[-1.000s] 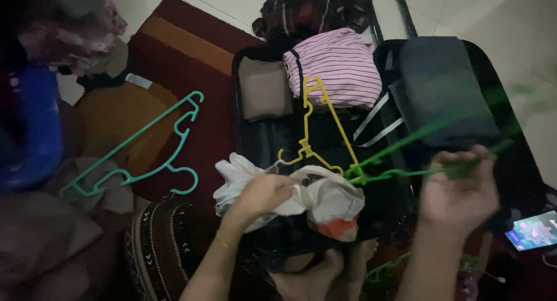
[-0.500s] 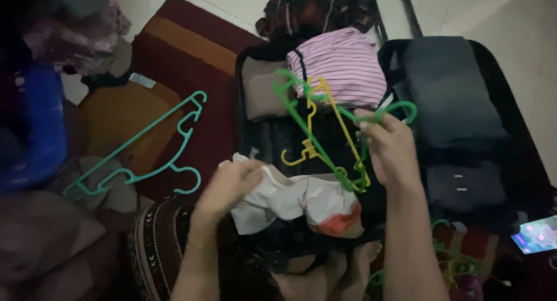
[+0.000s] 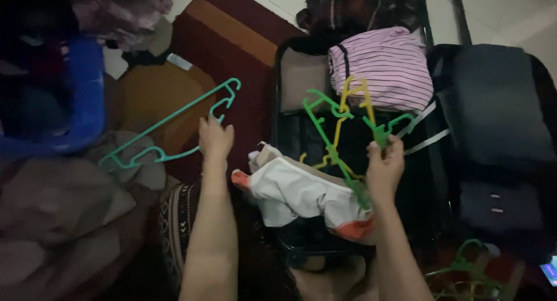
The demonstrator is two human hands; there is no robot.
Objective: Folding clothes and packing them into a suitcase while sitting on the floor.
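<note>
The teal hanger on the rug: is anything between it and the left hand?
Nothing visible. The left hand is right at the teal hanger, its fingers at the lower bar; whether they already touch it is unclear.

dim room light, pale tiled floor (image 3: pixel 510 11), dark red rug with an orange stripe (image 3: pixel 232 31), blue plastic tub (image 3: pixel 81 103) at left

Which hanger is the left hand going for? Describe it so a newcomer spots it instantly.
Start at the dark red and orange rug left of the open black suitcase. On it lies a teal plastic hanger, alone and flat, with the left hand at its lower bar. Unlike the green hanger and yellow hanger by the right hand, it lies outside the suitcase.
</note>
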